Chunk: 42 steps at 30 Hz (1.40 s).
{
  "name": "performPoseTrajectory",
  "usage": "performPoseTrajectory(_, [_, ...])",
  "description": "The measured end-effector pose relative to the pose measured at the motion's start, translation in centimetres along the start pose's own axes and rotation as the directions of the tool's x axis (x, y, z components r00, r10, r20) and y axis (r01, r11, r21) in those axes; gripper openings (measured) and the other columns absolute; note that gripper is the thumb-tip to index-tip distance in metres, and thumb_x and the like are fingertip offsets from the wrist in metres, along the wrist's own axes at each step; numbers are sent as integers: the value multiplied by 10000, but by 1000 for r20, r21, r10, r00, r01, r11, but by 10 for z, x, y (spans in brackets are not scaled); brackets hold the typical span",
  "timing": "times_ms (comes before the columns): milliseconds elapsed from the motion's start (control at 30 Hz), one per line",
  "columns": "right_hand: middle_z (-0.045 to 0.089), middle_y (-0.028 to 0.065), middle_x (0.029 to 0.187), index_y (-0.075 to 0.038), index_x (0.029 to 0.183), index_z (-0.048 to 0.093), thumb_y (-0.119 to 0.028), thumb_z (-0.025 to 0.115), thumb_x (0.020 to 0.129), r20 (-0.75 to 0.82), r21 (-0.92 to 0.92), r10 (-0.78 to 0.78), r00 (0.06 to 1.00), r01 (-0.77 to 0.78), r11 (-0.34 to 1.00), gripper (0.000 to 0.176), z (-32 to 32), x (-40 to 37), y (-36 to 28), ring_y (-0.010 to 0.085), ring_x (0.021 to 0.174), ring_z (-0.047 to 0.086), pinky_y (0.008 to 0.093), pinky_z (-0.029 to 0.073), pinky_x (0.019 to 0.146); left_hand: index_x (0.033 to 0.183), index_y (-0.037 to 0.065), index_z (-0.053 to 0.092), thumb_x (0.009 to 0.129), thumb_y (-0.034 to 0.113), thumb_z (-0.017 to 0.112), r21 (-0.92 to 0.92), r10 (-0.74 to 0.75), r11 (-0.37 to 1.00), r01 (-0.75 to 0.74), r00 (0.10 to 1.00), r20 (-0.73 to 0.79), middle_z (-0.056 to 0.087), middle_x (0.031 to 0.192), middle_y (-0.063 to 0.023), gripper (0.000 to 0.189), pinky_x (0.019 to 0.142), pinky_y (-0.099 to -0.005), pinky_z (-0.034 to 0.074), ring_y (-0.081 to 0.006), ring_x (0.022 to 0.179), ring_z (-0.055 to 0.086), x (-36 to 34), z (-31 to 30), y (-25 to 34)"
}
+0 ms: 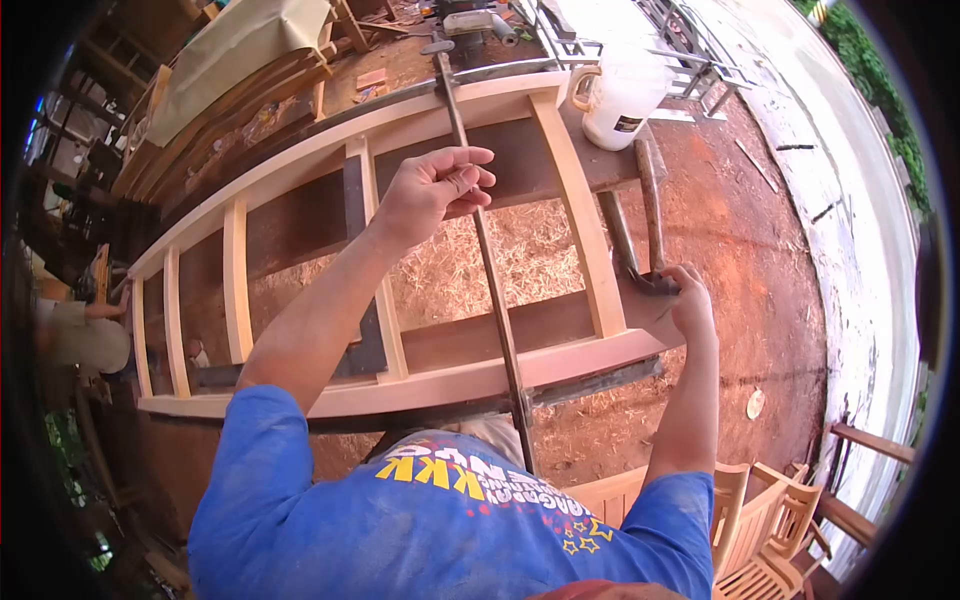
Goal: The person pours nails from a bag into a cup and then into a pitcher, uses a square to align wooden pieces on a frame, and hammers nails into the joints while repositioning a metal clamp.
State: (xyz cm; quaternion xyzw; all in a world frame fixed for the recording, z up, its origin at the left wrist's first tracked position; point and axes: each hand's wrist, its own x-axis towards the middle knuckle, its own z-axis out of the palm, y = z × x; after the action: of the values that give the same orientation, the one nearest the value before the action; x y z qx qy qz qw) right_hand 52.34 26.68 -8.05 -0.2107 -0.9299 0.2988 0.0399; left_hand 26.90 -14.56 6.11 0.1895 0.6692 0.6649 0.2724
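Holds the left hand [432, 193] above the rightmost bay of the ladder-shaped wooden frame [580, 220], right over the long metal clamp bar [490, 260], with fingers loosely curled and thumb close to them; cannot tell of anything pinched there. Reaches with the right hand [690, 300] just beyond the frame's right end, to the dark lower end of what looks like a wooden-handled hammer [651, 205], with fingers bent about it; cannot tell how firmly. Has the frame lying flat in front of the body, with the clamp bar laid across both long rails. Shows also a white plastic jug [640, 90] at the frame's far right corner, pale wood shavings [540, 245] through its right bay, slatted wooden chairs [760, 525] off its near right corner, and another person's arm [100, 312] at its left end.
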Motion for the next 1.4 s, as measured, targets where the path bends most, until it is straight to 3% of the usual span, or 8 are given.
performPoseTrajectory(267, [512,68,1492,-331,1376,654,42,615,845,212,-527,-4,977,118,841,650,-31,56,-46,312,1322,552,421,500,1085,1304,29,695,1104,199,565,381,77,919,-100,994,75,715,1236,-118,294,946,-320,575,-196,1060,715,217,-30,-19])
performPoseTrajectory(400, [433,47,1569,-350,1350,684,-9,655,854,209,-581,-95,973,201,788,603,-17,82,-45,307,1439,444,442,450,1138,1129,136,787,1046,228,672,846,542,389,-365,833,110,742,1134,-110,169,911,-340,577,-226,1016,719,292,-34,-42])
performPoseTrajectory(733, [549,80,1427,-206,987,751,-162,705,870,325,-726,-310,894,445,523,133,-19,103,-58,259,1473,416,534,288,1232,1158,93,758,985,194,732,540,315,785,-303,946,73,809,1046,-42,202,902,-327,579,-157,985,760,340,-26,-84])
performPoseTrajectory(900, [749,84,960,-115,939,727,-224,770,863,273,-830,83,959,191,524,140,-72,68,-94,278,1027,701,522,436,1098,1135,56,752,993,143,733,467,279,833,-297,954,110,799,1051,-43,167,936,-291,569,-116,1007,735,338,-22,-78])
performPoseTrajectory(1067, [727,102,861,-16,943,646,-243,830,867,37,-550,379,925,-297,780,302,-103,23,-140,292,719,705,467,567,689,1118,41,759,982,130,751,461,307,827,-322,945,109,796,1044,-43,163,943,-283,567,-105,1001,726,338,-25,-85])
performPoseTrajectory(1133, [686,81,812,-13,1007,602,-182,791,905,187,-57,394,900,-391,919,273,-100,11,-166,219,666,673,384,544,626,1112,40,762,979,122,752,491,265,825,-280,959,102,796,1046,-42,157,941,-286,568,-108,1002,729,326,-21,-69])
performPoseTrajectory(1233, [610,34,766,-9,1118,529,-111,717,968,356,541,327,876,-478,692,262,-73,10,-218,102,601,598,265,489,545,1110,50,771,978,130,753,486,301,817,-311,948,101,798,1040,-40,156,927,-286,569,-110,991,733,343,-23,-86])
performPoseTrajectory(1400, [622,31,799,9,1238,530,-149,711,1004,42,695,86,995,-91,713,335,-51,59,-267,96,607,587,260,483,547,1104,70,783,979,167,760,506,336,796,-333,938,89,801,1025,-35,159,913,-291,567,-105,974,734,341,-24,-83])
